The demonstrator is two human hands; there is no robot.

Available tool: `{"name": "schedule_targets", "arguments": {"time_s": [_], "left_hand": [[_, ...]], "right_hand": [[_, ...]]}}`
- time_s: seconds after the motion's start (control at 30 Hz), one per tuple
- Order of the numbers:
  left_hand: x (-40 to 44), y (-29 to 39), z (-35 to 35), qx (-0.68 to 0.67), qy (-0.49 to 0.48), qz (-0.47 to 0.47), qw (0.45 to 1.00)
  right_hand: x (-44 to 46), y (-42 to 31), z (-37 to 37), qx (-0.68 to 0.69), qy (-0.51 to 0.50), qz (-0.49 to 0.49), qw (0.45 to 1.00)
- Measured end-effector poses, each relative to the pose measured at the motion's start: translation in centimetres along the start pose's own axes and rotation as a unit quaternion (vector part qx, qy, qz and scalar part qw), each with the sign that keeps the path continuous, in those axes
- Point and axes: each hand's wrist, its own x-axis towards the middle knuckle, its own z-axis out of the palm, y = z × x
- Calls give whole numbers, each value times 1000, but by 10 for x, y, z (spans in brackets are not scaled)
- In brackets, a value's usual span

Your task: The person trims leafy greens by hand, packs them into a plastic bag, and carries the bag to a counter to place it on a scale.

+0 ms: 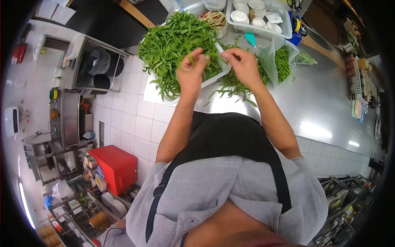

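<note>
Leafy greens [164, 45] are heaped high in a white plastic basket [213, 79] on the steel counter. Over the heap's right part is my left hand [191, 70], its fingers curled and a green sprig at the fingertips. My right hand [242, 66] is pinched above the basket's right rim; whatever lies between its fingertips is too small to make out. Loose green stems [236, 88] lie on the counter below my right hand. An open clear plastic bag [269, 61] of long green stems [282, 64] stands to the right of it.
A white basket of small dishes [259, 31] sits at the back, beside a blue object [297, 31]. A teal piece [250, 39] lies in front of it. Another bag of greens [305, 58] rests farther right. A red box [114, 169] stands at the lower left.
</note>
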Motion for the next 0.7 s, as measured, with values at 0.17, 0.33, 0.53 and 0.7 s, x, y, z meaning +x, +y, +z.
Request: {"name": "schedule_targets", "arguments": {"time_s": [0.17,0.33,0.53,0.7], "left_hand": [[4,-23,-8,-147,-17,-101,984],[7,-10,-52,-104,146,-51,983],[-14,-9,-76,-107,138,-50,983],[-18,-27,-61,-89,111,-51,989]], "right_hand": [[10,6,40,69,-92,0,993],[19,28,19,-90,67,-46,993],[30,19,24,-317,-109,-122,934],[52,27,50,-538,-236,-180,789]]}}
